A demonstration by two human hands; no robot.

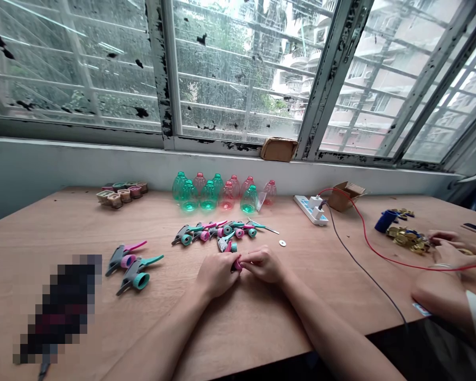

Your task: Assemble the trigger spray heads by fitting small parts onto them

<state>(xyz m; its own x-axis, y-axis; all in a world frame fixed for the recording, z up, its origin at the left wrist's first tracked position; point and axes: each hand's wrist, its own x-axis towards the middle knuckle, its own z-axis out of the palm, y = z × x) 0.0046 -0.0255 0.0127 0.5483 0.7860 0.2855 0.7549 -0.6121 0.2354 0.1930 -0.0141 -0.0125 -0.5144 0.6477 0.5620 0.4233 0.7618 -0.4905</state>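
Observation:
My left hand (pixel 218 275) is closed around a trigger spray head with a pink collar (pixel 237 264), held low over the table; most of it is hidden by the fingers. Thumb and fingertips of my right hand (pixel 265 265) are pinched together against the collar's edge, and whatever they grip is too small to make out. Just beyond my hands lies a row of grey trigger spray heads (pixel 204 235) with pink and teal parts. Two more, one pink-collared (pixel 128 260) and one teal-collared (pixel 142 281), rest to the left. A white washer (pixel 282 243) lies past my right hand.
Green bottles (pixel 189 197) and red bottles (pixel 227 197) stand by the wall. Small containers (pixel 121 196) sit back left, a pixelated dark object (pixel 59 309) front left. A power strip (pixel 310 210) trails cables. At right, another person's hands (pixel 450 251) work beside gold-coloured parts (pixel 408 239).

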